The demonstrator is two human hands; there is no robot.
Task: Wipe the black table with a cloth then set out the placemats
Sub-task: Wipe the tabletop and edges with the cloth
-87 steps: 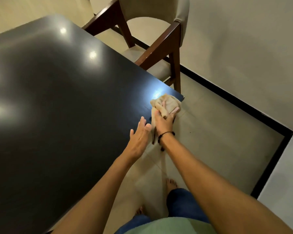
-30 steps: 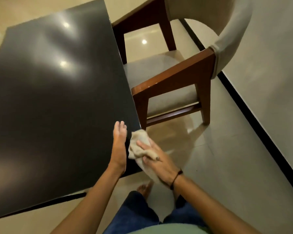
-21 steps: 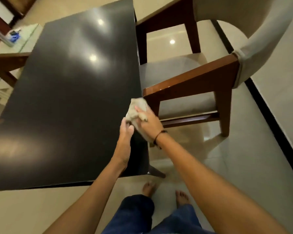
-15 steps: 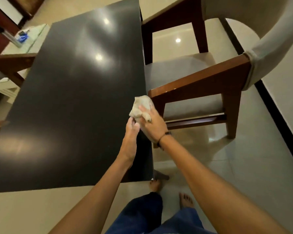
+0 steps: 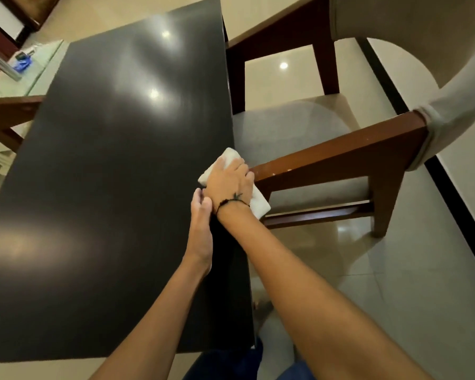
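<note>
Wiping black table [image 5: 115,187] edge w/ cloth [image 5: 259,205].
R hand [image 5: 229,182] fingers curl over cloth at right edge, beside chair [image 5: 340,157]; cloth sticks out past fingertips & wrist. L hand [image 5: 200,229] flat, fingers straight, on tabletop.

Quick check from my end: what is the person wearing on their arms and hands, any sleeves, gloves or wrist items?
Both forearms are bare, with no sleeves in view and no gloves on either hand. The right hand has a thin black cord bracelet with a small knot at the wrist. The left hand and its wrist carry nothing visible: no ring, watch or band.
</note>
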